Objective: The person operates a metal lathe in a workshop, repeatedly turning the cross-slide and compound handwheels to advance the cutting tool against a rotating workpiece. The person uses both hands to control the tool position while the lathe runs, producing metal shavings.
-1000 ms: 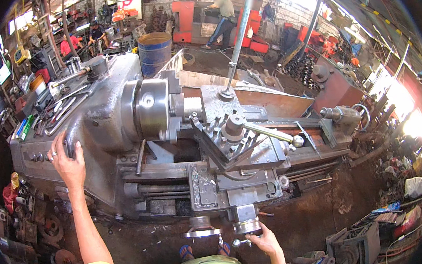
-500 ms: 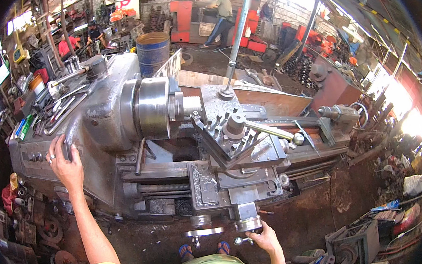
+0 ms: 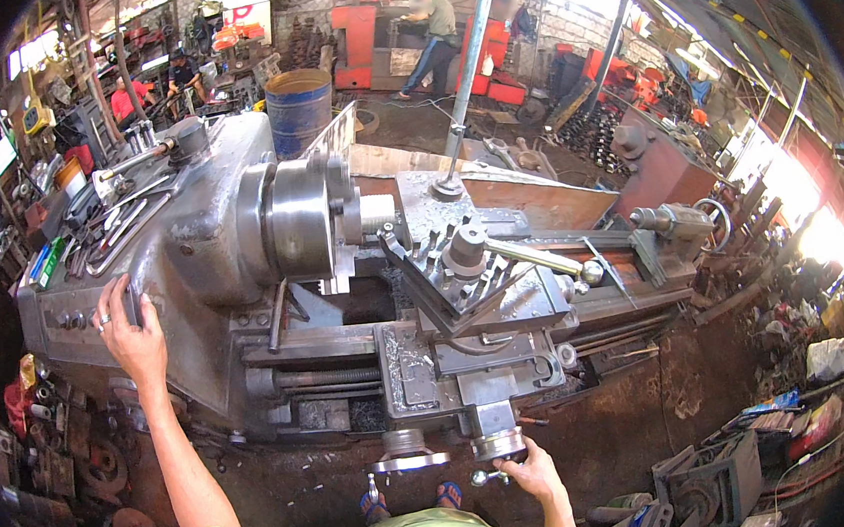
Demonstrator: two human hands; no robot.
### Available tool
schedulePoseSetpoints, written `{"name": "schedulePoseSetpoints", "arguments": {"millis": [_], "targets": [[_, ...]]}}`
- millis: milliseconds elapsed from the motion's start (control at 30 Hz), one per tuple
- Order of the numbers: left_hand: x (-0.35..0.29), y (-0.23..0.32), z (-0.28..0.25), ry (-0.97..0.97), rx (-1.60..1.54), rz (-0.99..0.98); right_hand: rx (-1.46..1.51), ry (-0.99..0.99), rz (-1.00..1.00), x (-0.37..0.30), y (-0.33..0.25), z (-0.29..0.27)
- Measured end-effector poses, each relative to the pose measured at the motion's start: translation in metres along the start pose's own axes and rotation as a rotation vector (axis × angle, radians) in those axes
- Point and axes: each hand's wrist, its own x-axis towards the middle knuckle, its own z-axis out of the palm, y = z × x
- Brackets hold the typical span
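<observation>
A large metal lathe stands before me. My left hand (image 3: 133,334) rests on the front of its headstock (image 3: 201,233), fingers stretched and thumb apart. My right hand (image 3: 535,474) is closed at the rim of the small cross-slide handwheel (image 3: 498,445); its ball-ended crank (image 3: 483,477) sticks out beside the fingers. The shiny chuck (image 3: 300,219) holds a pale threaded workpiece (image 3: 377,210). Right of that, the tool post (image 3: 467,247) carries a long clamping lever (image 3: 532,257). A larger handwheel (image 3: 411,461) sits left of my right hand. Metal shavings lie on the carriage (image 3: 409,365).
Hand tools (image 3: 122,224) lie atop the headstock. The tailstock (image 3: 675,224) sits at the bed's right end. A blue drum (image 3: 300,114) stands behind the lathe. Metal scrap (image 3: 708,494) lines both sides. A person (image 3: 432,37) stands at the back, others at the far left.
The chuck's jaws show in a different position, one now pointing down. The larger handwheel's handle has shifted slightly left. Both hands stay in place; the view has moved a little.
</observation>
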Motion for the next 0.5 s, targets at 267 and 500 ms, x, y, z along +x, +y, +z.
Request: {"name": "schedulePoseSetpoints", "arguments": {"millis": [267,500], "targets": [[-0.0004,-0.0033,0.0011,0.000,0.015,-0.005,-0.023,-0.016,-0.016,0.0047,0.0084,0.0013],[0.0000,-0.0048,0.0009,0.004,0.004,0.005,-0.004,-0.020,-0.005,0.0034,0.0047,-0.0005]]}}
